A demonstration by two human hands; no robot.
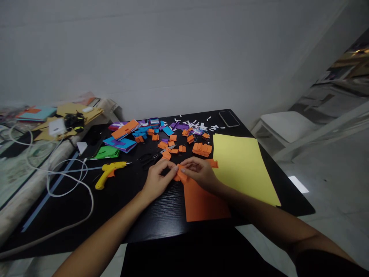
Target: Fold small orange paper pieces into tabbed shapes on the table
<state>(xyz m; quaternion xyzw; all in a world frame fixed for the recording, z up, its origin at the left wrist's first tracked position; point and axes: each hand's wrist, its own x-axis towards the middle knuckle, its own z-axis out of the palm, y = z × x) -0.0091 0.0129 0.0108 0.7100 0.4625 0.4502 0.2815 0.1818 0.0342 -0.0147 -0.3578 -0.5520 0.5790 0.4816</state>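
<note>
Both hands meet over the middle of the black table, pinching one small folded piece of orange paper (182, 175). My left hand (159, 177) grips its left side between thumb and fingers. On its right side, my right hand (199, 172) has closed thumb and fingertips. Beneath the right hand and forearm lies a larger orange sheet (203, 204), partly hidden. Just beyond the hands are a stack of small orange folded papers (202, 149) and several loose orange pieces. Scissors (147, 157) with dark handles lie beyond the left hand, partly covered by orange pieces.
A yellow glue gun (111, 173) with a looping white cord (89, 192) lies left. Yellow sheets (242, 165) are at right, a phone (228, 118) at the back right. Coloured papers (125, 130) and white scraps (196, 125) lie along the back. A white stool (284, 125) stands beyond the table.
</note>
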